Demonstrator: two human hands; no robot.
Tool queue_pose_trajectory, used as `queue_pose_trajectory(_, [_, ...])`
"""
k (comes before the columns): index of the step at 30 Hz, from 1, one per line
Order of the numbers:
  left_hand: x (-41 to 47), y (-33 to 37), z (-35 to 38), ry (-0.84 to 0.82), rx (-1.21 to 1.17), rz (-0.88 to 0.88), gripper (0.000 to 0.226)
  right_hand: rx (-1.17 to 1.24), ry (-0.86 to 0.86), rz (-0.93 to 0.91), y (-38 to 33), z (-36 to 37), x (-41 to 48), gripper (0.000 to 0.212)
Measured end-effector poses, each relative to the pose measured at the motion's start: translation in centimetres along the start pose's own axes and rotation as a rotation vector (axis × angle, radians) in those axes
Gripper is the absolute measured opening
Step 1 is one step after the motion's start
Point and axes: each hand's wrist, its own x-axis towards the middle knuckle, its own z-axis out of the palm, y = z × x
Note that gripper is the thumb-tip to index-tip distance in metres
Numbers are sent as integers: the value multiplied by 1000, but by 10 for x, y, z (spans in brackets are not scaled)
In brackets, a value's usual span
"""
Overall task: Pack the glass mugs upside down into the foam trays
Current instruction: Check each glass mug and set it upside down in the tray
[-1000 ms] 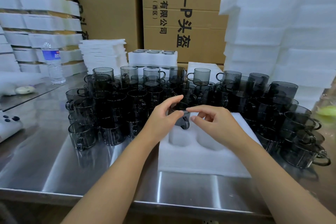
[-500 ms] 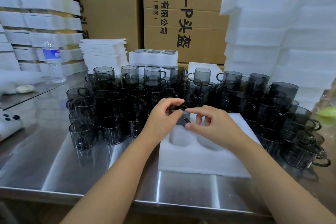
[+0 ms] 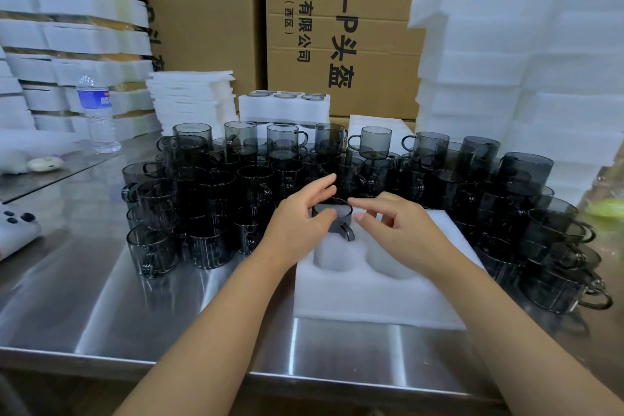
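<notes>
Head view showed a steel table (image 3: 101, 297) with a foam tray (image 3: 371, 297) near its front edge. Behind the tray rose cardboard boxes (image 3: 371, 61); to its right, foam stacks (image 3: 506, 61); far left, a water bottle (image 3: 98, 115). Grey mugs (image 3: 209, 196) crowded the tray's left, back and right sides. At the tray's far-left pocket the left hand (image 3: 297, 223) gripped a mug (image 3: 341, 228). The right hand (image 3: 405, 230) curled loosely beside it, holding nothing.
</notes>
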Motion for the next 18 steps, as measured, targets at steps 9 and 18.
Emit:
queue_pose_trajectory(9, [1, 0, -2, -73, 176, -35, 47, -40, -50, -1, 2, 1, 3, 28])
queue_pose_trajectory(18, [4, 5, -7, -150, 330, -80, 46, -28, -74, 15, 3, 2, 5, 18])
